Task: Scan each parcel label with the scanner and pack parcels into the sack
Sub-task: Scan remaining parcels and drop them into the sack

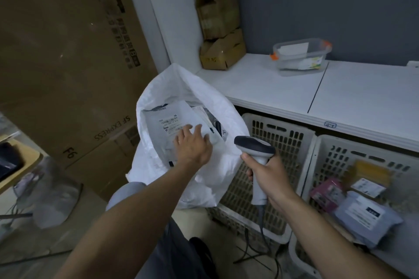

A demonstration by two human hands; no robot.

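A white woven sack (156,88) stands open in the middle of the view. Inside it lies a grey parcel (167,118) with a printed label facing up, on top of other parcels. My left hand (192,145) reaches into the sack mouth, its straight fingers resting on that grey parcel. To the right of the sack, my right hand (269,174) grips the handle of a grey corded scanner (256,149), whose dark head points left toward the sack. More parcels, one bluish-grey (365,217), one pink (326,195) and one yellow (369,176), lie in a white basket (322,154) at the right.
A second white slotted basket (285,138) stands behind the scanner under a white counter (272,88). On the counter sit two stacked cardboard boxes (220,29) and a clear plastic tub (301,56). Large cardboard cartons (68,63) fill the left. The scanner's cable (263,233) trails on the floor.
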